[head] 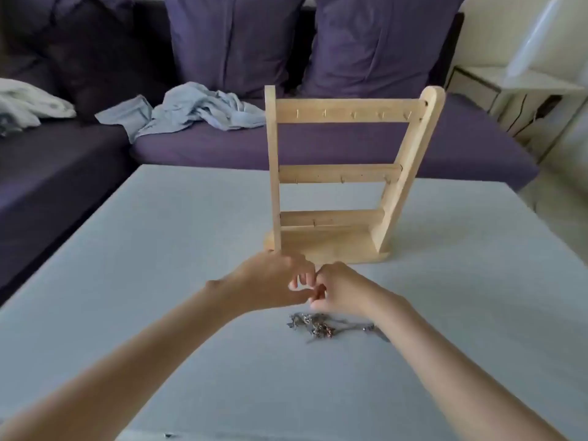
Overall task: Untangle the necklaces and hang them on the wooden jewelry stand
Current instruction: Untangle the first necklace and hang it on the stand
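Wooden stand bare; left hand, right hand curled, grasp unclear.

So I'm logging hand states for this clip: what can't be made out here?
Head view only:
- Whatever the left hand and right hand pinch: hidden by curled fingers, blurred.
- Number of necklaces: tangled, too small, partly under the right wrist.
- Stand hooks: too small to count.

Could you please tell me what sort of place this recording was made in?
Probably a home living room: a purple sofa with cushions, crumpled clothing on it, and a low table.
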